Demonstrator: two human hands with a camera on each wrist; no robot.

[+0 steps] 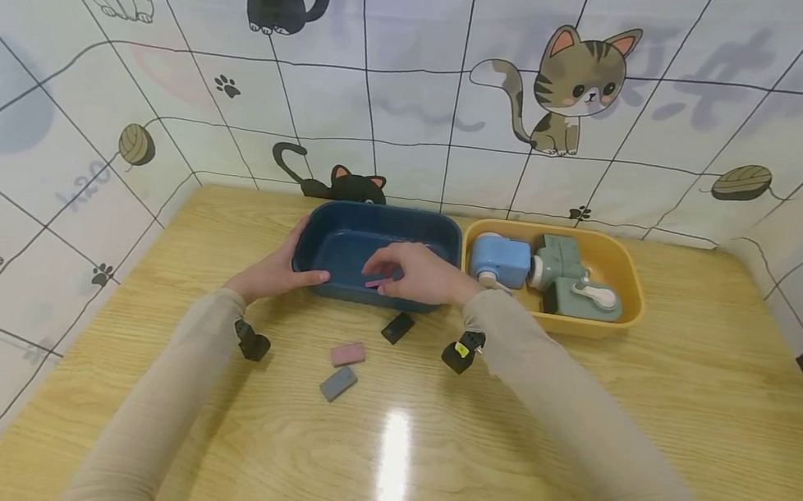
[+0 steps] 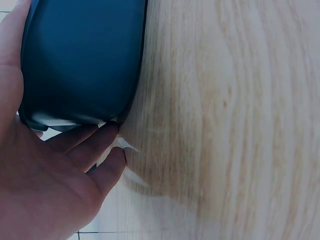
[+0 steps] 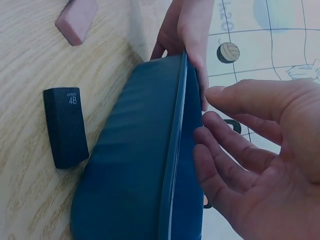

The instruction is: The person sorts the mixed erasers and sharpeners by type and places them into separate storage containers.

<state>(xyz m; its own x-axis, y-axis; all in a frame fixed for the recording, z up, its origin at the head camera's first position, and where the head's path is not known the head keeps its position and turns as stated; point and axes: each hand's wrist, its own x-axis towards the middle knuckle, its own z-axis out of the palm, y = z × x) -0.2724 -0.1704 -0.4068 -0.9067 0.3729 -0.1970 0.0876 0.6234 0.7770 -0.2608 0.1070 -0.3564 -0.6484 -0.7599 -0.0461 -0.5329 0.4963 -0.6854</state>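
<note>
My left hand (image 1: 273, 271) grips the left end of a dark blue plastic bin (image 1: 337, 291), its thumb at the front rim. In the left wrist view, that hand's fingers (image 2: 102, 145) lie against the bin's end. My right hand (image 1: 424, 274) is over the bin with loosely bent fingers; the right wrist view shows a gap between thumb and forefinger, nothing held. A small magenta piece (image 1: 373, 284) shows beside its fingertips, kind unclear. In front of the bin lie a black eraser (image 3: 66, 127) marked 4B, a pink eraser (image 1: 348, 354) and a grey eraser-like block (image 1: 337, 384).
Right beside the blue bin stands a yellow bin (image 1: 586, 328) holding a blue toy-like piece (image 1: 500, 260) and grey-green pieces (image 1: 585, 299). A cat-print cloth (image 1: 418, 104) hangs behind and at both sides of the wooden table (image 1: 495, 476).
</note>
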